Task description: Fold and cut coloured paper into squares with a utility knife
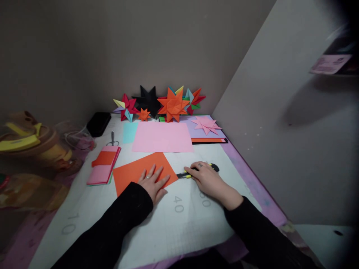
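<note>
A: Okay, left side first?
B: Paper stack [102, 172], pink on top with an orange piece across it. Scissors [113, 137] just behind, ring handles toward the stack.
A: Next?
B: Orange sheet [133, 172], flat on the white mat [190, 224], skewed. Left hand [153, 183] lies on it, palm down, fingers spread.
A: Behind that?
B: Pink sheet [163, 137], near the orange one. Big orange star [173, 104] behind it, among other folded stars at the wall.
A: Right hand?
B: Cutter [183, 175] comes first, front end at the orange sheet's right corner. Blade's small here, so can't tell if it touches. Right hand [209, 181] is curled over the cutter's body, gripping it low against the mat.
A: Past that?
B: Pink star [206, 124], farther back on a lilac sheet [193, 131].
</note>
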The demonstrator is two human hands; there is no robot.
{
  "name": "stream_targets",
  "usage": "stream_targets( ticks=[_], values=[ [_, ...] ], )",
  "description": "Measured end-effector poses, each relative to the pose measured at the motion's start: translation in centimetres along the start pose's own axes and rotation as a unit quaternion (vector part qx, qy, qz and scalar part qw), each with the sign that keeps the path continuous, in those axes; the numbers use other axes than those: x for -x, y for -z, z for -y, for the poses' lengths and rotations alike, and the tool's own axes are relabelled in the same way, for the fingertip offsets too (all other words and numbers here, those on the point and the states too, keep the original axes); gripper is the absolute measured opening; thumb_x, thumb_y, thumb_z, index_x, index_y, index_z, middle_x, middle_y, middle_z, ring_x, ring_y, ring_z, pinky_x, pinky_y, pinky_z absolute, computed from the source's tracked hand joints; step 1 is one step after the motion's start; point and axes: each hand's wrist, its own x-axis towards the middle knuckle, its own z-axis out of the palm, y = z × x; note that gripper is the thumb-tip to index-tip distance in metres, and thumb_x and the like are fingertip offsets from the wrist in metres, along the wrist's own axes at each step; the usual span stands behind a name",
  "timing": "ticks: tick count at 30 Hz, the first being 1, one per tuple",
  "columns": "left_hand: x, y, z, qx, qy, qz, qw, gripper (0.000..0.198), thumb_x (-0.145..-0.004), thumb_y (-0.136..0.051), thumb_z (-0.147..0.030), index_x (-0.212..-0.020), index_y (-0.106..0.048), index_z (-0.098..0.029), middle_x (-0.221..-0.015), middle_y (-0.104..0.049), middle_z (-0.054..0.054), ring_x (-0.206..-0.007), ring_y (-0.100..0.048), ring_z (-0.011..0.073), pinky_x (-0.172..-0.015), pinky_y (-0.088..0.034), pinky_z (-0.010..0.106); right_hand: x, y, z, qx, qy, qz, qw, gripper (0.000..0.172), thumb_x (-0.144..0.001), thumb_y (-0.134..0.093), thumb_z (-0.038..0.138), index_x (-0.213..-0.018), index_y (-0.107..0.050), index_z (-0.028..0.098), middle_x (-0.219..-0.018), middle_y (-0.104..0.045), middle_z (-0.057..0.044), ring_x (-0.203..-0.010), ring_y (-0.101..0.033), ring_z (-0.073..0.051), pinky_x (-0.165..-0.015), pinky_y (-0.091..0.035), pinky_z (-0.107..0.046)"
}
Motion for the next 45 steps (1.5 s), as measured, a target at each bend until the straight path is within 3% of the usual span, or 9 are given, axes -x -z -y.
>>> stream_targets(
  ticks=[11, 17, 26, 35, 45],
  values=[
    [0.0, 0.5, -0.4, -0.006, 0.016, 0.015, 1.0, 0.053, -0.088, -0.044, -0.043, -0.139, -0.034, -0.034, -0.151, -0.022, 0.006, -0.137, -0.015, 0.0355, -0.104, -0.018, 0.061, -1.1, -0.2, 0.6, 0.009, 0.05, 0.007, 0.999, 0.044, -0.085, -0.042, 0.008, -0.125, -0.054, 0.023, -0.107, -0.058, -0.011, -0.1, -0.048, -0.023, -0.089, -0.034, -0.038],
    [-0.1, 0.4, -0.3, 0.0, 0.016, 0.011, 1.0, 0.053, -0.088, -0.043, -0.044, -0.139, -0.034, -0.036, -0.151, -0.021, 0.005, -0.137, -0.014, 0.0355, -0.104, -0.016, 0.061, -1.1, -0.1, 0.7, 0.014, 0.052, 0.006, 0.999, 0.044, -0.085, -0.042, 0.008, -0.126, -0.053, 0.021, -0.105, -0.058, -0.011, -0.099, -0.047, -0.023, -0.09, -0.033, -0.038],
    [0.0, 1.7, -0.7, 0.005, 0.026, 0.051, 0.998, 0.053, -0.088, -0.041, -0.044, -0.139, -0.033, -0.034, -0.151, -0.02, 0.007, -0.137, -0.012, 0.0354, -0.104, -0.017, 0.062, -0.5, -0.1, 0.4, 0.013, 0.044, -0.004, 0.999, 0.043, -0.085, -0.043, 0.008, -0.124, -0.055, 0.022, -0.104, -0.058, -0.011, -0.098, -0.047, -0.023, -0.088, -0.034, -0.038],
    [-0.1, 1.2, -0.5, 0.008, 0.017, 0.03, 0.999, 0.052, -0.088, -0.042, -0.044, -0.139, -0.035, -0.033, -0.151, -0.021, 0.007, -0.137, -0.014, 0.0363, -0.103, -0.018, 0.063, 0.2, 0.1, 0.3, 0.013, 0.022, 0.005, 1.0, 0.045, -0.084, -0.045, 0.008, -0.125, -0.054, 0.023, -0.103, -0.059, -0.011, -0.097, -0.049, -0.023, -0.087, -0.034, -0.038],
    [0.0, 2.1, -0.9, 0.019, 0.027, 0.048, 0.998, 0.052, -0.088, -0.043, -0.043, -0.138, -0.036, -0.033, -0.15, -0.022, 0.007, -0.137, -0.015, 0.0354, -0.104, -0.017, 0.062, 0.6, 0.0, 0.5, 0.014, 0.017, 0.01, 1.0, 0.045, -0.084, -0.044, 0.009, -0.125, -0.054, 0.023, -0.105, -0.059, -0.011, -0.098, -0.048, -0.023, -0.088, -0.035, -0.038]
  ],
)
